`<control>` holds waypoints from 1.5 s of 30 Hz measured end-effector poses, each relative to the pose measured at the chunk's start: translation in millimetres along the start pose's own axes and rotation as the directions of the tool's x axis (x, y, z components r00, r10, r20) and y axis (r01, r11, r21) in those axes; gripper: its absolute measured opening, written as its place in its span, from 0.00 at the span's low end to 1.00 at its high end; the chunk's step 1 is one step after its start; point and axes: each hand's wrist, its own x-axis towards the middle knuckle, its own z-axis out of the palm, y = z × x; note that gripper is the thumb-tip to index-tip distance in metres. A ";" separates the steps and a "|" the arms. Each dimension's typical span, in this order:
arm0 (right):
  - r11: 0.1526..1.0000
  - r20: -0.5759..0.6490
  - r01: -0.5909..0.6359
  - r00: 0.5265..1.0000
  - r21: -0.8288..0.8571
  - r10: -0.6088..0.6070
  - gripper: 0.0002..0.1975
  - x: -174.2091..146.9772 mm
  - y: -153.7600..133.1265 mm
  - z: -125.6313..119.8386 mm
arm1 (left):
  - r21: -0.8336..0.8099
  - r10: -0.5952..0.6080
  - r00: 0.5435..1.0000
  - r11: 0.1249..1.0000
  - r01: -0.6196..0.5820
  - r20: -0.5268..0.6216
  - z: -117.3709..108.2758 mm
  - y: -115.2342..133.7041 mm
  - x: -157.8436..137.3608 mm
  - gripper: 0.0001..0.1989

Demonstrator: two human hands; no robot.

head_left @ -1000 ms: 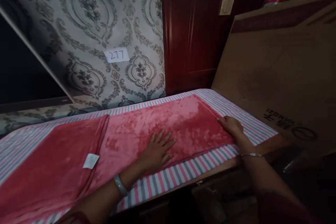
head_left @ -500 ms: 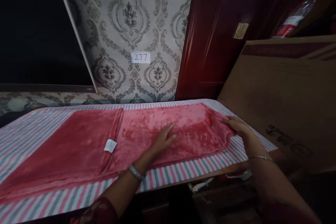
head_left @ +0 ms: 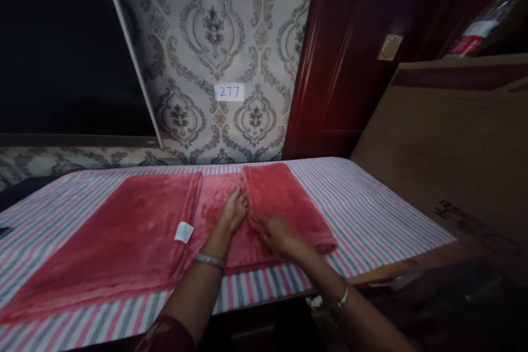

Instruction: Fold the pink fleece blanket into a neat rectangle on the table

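Our fuzzy red blanket (head_left: 220,182) lies on the striped cloth (head_left: 350,192) over the table (head_left: 379,275), white tag (head_left: 183,232) by the left flap's (head_left: 132,220) edge, our right hand (head_left: 279,235) pinching the right flap's (head_left: 284,190) edge, our left hand (head_left: 234,212) beside it, a grip we cannot tell.

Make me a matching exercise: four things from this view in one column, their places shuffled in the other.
1. White tag
2. Paper marked 277
3. Plastic bottle
4. Right hand

A. On the patterned wallpaper
B. At the right-hand folded part of the red plush blanket
C. By the top edge of the cardboard box
D. At the blanket's left-hand folded part

Pairs: 1-D, 2-A, 3-C, 4-B
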 end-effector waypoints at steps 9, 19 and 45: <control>0.988 -0.367 0.075 0.930 0.132 -0.022 0.34 -45.4 15.6 49.0 | 0.350 0.209 0.976 0.911 -0.219 0.069 10.0 -18.5 8.8 0.46; 0.941 -0.597 0.339 0.755 0.002 -0.271 0.34 -30.2 -10.8 49.6 | 0.672 0.500 0.860 0.602 -0.432 0.104 21.9 31.7 18.9 0.35; 0.950 -0.507 0.309 0.826 0.046 -0.244 0.30 -22.7 -30.5 83.0 | 0.689 0.371 0.928 0.681 -0.246 -0.036 -9.9 67.3 59.1 0.33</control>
